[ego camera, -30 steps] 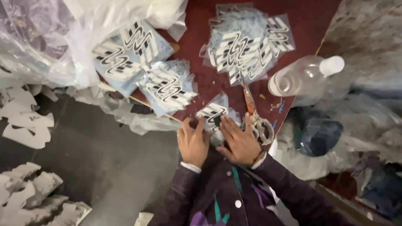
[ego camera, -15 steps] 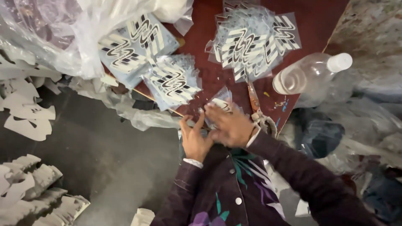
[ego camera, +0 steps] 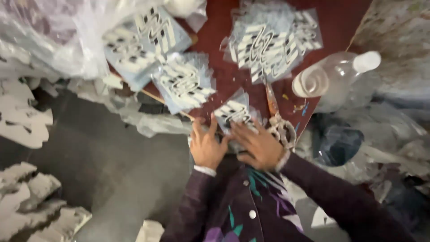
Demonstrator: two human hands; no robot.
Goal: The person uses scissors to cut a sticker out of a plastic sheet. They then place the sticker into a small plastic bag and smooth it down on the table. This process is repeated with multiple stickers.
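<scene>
Three stacks of clear plastic sleeves with black-and-white wavy striped pieces already lie on the dark red surface (ego camera: pixel 215 40): a large stack (ego camera: pixel 271 42) at upper centre-right of the frame, another stack (ego camera: pixel 141 42) at upper left, and a smaller stack (ego camera: pixel 184 85) just below it; judging by these, a good share of the pieces is sorted, and the single small clear sleeve with a black-and-white wavy piece (ego camera: pixel 233 112) near the surface's lower edge is the one in hand. The left hand (ego camera: pixel 207 145) lies flat with fingers spread, its fingertips at the sleeve's lower left edge; the right hand (ego camera: pixel 260 145) lies flat too, fingers touching the sleeve's lower right corner; neither grip is closed on it, both being wide and pressing rather than pinching, though blur hides detail. Orange-handled scissors (ego camera: pixel 275 118) lie just right of the sleeve; a clear plastic bottle with a white cap (ego camera: pixel 331 78) rests further right.
</scene>
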